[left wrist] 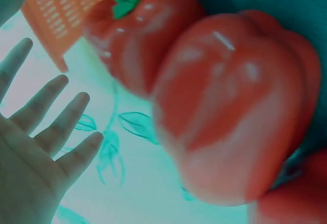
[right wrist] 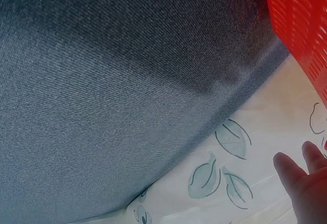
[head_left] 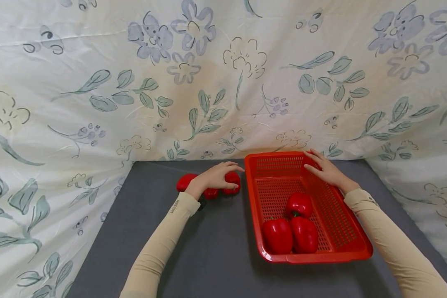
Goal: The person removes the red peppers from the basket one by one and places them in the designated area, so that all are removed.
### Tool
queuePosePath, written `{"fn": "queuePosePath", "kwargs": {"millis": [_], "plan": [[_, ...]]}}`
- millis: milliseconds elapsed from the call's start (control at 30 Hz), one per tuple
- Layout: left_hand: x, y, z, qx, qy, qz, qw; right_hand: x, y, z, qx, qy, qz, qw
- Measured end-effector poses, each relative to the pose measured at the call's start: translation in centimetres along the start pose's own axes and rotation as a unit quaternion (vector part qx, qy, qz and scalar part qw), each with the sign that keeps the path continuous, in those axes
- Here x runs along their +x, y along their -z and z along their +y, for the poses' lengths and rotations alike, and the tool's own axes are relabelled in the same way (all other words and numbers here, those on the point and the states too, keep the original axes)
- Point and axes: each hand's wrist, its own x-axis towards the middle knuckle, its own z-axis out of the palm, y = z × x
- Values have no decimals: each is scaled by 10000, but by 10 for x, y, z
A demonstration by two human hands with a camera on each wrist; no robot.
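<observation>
In the head view, my left hand (head_left: 217,175) hovers over a few red bell peppers on the dark table, one bell pepper (head_left: 232,183) lying just below its fingers. The left wrist view shows that hand's fingers (left wrist: 43,101) spread and holding nothing, beside a bell pepper with a green stem (left wrist: 125,4) and a larger bell pepper (left wrist: 230,106). A red plastic basket (head_left: 250,215) holds three bell peppers (head_left: 277,236) toward its near side. My right hand (head_left: 328,170) is at the basket's far right rim, fingers extended over it; whether they touch it I cannot tell.
The dark grey table (head_left: 208,256) carries the basket on its right half. Floral cloth (head_left: 216,82) hangs close behind the table and along both sides. Another bell pepper (head_left: 185,181) lies left of the left hand, partly hidden by it.
</observation>
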Motion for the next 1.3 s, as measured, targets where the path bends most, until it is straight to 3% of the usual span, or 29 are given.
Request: {"fn": "queuePosePath", "kwargs": {"millis": [133, 367, 533, 867, 1300], "plan": [[1, 3, 12, 122, -211, 160, 9996, -1, 0, -2, 8, -7, -7, 10000], [6, 8, 35, 355, -986, 517, 9931, -2, -1, -2, 43, -71, -36, 10000], [10, 5, 49, 484, -1349, 570, 9880, -2, -1, 1, 30, -45, -16, 10000], [10, -5, 77, 334, -1671, 261, 9850, 0, -4, 4, 110, 22, 57, 9999], [11, -24, 99, -55, -2035, -293, 9786, 1, -3, 4, 123, -18, 67, 9999]]}}
